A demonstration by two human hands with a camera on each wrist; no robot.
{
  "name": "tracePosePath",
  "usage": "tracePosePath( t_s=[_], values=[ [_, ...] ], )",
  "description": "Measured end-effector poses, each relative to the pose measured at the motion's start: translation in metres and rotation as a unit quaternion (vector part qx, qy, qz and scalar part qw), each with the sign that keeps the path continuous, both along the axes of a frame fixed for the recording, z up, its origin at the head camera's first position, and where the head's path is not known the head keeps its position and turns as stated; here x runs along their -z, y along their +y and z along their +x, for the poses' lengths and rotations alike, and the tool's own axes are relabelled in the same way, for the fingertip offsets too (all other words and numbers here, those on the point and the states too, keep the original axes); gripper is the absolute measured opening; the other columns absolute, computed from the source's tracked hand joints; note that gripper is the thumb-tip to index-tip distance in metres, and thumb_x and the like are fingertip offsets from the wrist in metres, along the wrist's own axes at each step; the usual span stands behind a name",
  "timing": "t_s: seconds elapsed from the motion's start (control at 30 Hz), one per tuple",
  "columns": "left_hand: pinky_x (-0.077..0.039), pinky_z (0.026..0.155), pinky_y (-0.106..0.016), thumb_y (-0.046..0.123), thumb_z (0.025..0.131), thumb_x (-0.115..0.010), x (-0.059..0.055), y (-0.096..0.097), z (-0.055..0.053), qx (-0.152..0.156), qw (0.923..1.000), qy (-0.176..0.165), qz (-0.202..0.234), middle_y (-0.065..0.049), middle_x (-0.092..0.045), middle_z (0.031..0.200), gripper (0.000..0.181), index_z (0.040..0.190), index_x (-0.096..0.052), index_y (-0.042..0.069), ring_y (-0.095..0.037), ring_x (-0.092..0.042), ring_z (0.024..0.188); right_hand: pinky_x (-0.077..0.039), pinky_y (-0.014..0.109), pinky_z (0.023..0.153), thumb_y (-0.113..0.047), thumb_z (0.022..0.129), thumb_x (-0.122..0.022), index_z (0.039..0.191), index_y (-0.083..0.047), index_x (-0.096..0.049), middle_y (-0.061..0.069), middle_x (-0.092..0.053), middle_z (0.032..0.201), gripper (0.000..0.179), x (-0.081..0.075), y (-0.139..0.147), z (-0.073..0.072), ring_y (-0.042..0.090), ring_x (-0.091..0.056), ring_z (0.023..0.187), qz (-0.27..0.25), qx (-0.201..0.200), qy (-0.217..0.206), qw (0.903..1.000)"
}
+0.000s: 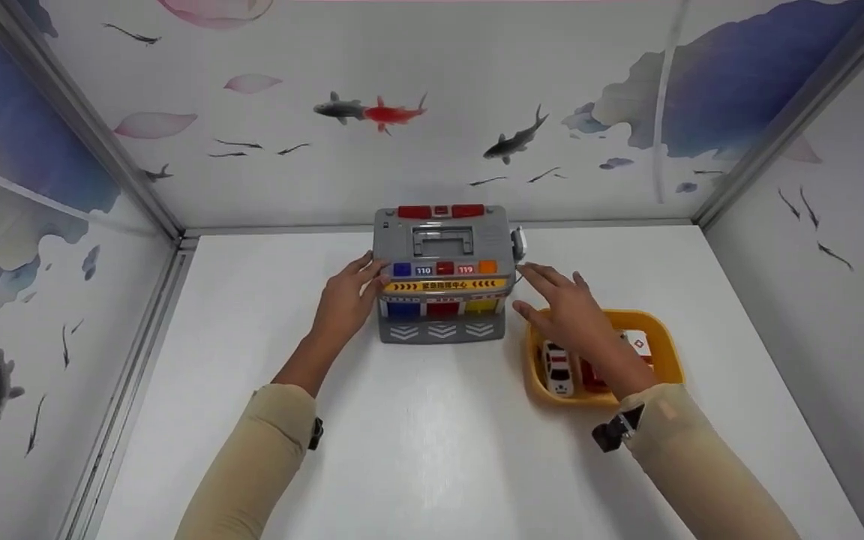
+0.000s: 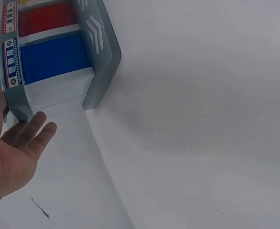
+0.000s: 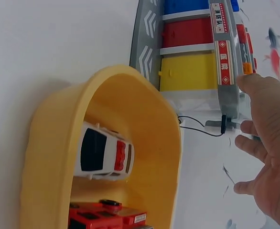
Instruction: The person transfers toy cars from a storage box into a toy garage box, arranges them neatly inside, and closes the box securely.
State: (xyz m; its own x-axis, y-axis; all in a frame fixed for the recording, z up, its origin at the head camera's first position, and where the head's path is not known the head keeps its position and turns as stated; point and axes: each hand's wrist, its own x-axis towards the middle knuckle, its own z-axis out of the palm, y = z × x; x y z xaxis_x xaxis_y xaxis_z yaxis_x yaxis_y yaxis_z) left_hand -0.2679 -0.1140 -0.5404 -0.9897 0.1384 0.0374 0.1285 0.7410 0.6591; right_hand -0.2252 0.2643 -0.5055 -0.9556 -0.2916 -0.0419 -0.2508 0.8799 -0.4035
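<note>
A grey toy emergency-center garage [image 1: 443,255] stands at the back of the table, with blue, red and yellow doors on its front. My left hand [image 1: 346,296] is at its left side, fingertips right at the upper edge; in the left wrist view the fingers are loosely extended beside the wall. At the opposite side, my right hand [image 1: 571,311] has its fingers spread, and in the right wrist view the thumb [image 3: 250,83] overlaps the garage's corner near the orange button. Neither hand grips anything.
Right of the garage sits a yellow bin [image 1: 668,349] holding a white toy car [image 1: 557,369], a red toy vehicle [image 3: 106,217] and a white one with a red cross [image 1: 638,343]. A thin black cord [image 3: 202,131] hangs by the garage. Printed panels [image 1: 432,165] enclose the table.
</note>
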Motion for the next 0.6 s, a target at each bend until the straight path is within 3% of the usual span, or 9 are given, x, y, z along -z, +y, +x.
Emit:
tracePosePath(
  t_s=[0.23, 0.6],
  values=[
    [-0.042, 0.132, -0.058, 0.051, 0.113, -0.057, -0.001, 0.002, 0.002, -0.004, 1.0, 0.001, -0.005, -0.009, -0.046, 0.176, 0.054, 0.161, -0.06, 0.026, -0.038, -0.048, 0.161, -0.046, 0.066, 0.127, -0.039, 0.113, -0.067, 0.167, -0.02, -0.049, 0.013, -0.05, 0.171, 0.06, 0.007, -0.012, -0.009, 0.044, -0.055, 0.153, -0.04, -0.044, 0.054, 0.9967],
    [-0.042, 0.132, -0.058, 0.051, 0.114, -0.055, -0.002, 0.001, 0.002, 0.005, 0.9999, 0.009, -0.004, -0.013, -0.047, 0.175, 0.055, 0.16, -0.061, 0.022, -0.039, -0.047, 0.161, -0.052, 0.062, 0.122, -0.027, 0.112, -0.07, 0.166, -0.014, -0.05, 0.014, -0.056, 0.165, 0.059, 0.013, -0.021, -0.021, 0.042, -0.064, 0.144, -0.05, -0.071, 0.081, 0.9929]
  ],
)
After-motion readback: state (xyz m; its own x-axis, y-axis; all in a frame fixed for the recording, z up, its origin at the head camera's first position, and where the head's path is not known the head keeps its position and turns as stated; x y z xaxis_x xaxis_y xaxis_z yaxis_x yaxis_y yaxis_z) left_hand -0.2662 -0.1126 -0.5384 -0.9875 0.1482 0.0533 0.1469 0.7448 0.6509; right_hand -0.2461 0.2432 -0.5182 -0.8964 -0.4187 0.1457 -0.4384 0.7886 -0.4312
